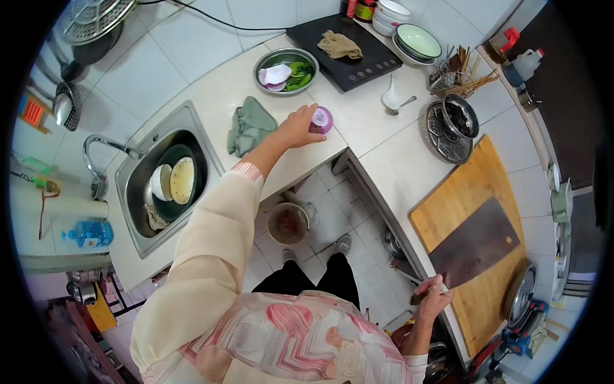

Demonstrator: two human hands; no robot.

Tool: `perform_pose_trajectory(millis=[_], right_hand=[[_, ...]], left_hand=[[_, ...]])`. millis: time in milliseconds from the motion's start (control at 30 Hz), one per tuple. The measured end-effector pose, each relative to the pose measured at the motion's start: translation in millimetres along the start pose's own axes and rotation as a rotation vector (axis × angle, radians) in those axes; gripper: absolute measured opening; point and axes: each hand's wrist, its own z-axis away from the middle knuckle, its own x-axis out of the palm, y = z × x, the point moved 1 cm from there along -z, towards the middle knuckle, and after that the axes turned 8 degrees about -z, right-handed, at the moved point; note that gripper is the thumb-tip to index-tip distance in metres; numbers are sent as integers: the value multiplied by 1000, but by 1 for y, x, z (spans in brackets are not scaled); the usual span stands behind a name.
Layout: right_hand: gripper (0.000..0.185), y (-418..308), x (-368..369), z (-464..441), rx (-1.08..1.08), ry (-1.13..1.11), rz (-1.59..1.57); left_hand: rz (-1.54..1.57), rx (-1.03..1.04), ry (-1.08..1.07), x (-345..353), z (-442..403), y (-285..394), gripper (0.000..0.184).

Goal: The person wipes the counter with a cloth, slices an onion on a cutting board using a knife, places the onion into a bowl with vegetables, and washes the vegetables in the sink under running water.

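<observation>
Cleaver and Onion: Handling

Cleaver [474, 244]: probably heavy, stiff; grip by the handle. The right hand [435, 299] is closed on it at the near-left edge of the chopping board [491, 176], blade over the board.

Onion [327, 120]: likely light, firm, slippery; grip by the sides. It sits at the fingertips of the half-open left hand [297, 130], beyond and left of the board.

A tan cloth [339, 45] lies on the black cooktop [358, 72]

Pink-patterned top [291, 333], cream sleeves [208, 249] — black trousers [307, 280]
</observation>
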Motion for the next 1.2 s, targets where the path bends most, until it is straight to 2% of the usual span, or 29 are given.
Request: perform_pose_trajectory(millis=[67, 133, 167, 300, 367, 400, 467, 533, 667, 700, 767, 900, 1033, 1100, 1200], right_hand=[[28, 0, -10, -20, 175, -27, 54], [26, 9, -18, -35, 215, -17, 46], [25, 12, -24, -44, 246, -13, 52], [24, 25, -51, -80, 310, -35, 43], [23, 27, -61, -105, 310, -54, 55], [23, 26, -65, -116, 307, -77, 77], [21, 31, -70, -136, 339, -76, 74], [19, 42, -74, -151, 326, -82, 68], [12, 29, -45, -159, 333, -98, 6], [12, 27, -38, -155, 330, -100, -4], [9, 20, -26, -145, 324, -49, -64], [10, 11, -22, -110, 293, -81, -122], [13, -7, -24, -69, 275, 8, -117], [14, -15, -27, -49, 252, 64, -114], [15, -19, -46, -19, 223, 139, -108]], left_hand=[[-59, -87, -35, 5, -28, 16, 95], [-164, -317, -179, 4, -47, 31, 95], [-268, -311, -181, 11, -56, 27, 90], [-232, -371, -166, 20, -71, 9, 84], [315, -466, -102, 22, -72, -13, 85], [306, -472, -99, 15, -67, -6, 85], [1279, -250, -69, -14, -37, 26, 86], [1572, -17, -86, -35, -14, 62, 91], [1880, 642, -281, -55, 12, 121, 106], [1869, 645, -281, -57, 15, 134, 106], [1895, 954, -355, -65, 23, 159, 105], [1927, 992, -431, -69, 48, 190, 101], [1976, 1108, -565, -73, 59, 209, 100], [1999, 1108, -703, -74, 63, 215, 103], [2093, 1048, -773, -72, 64, 237, 104]])
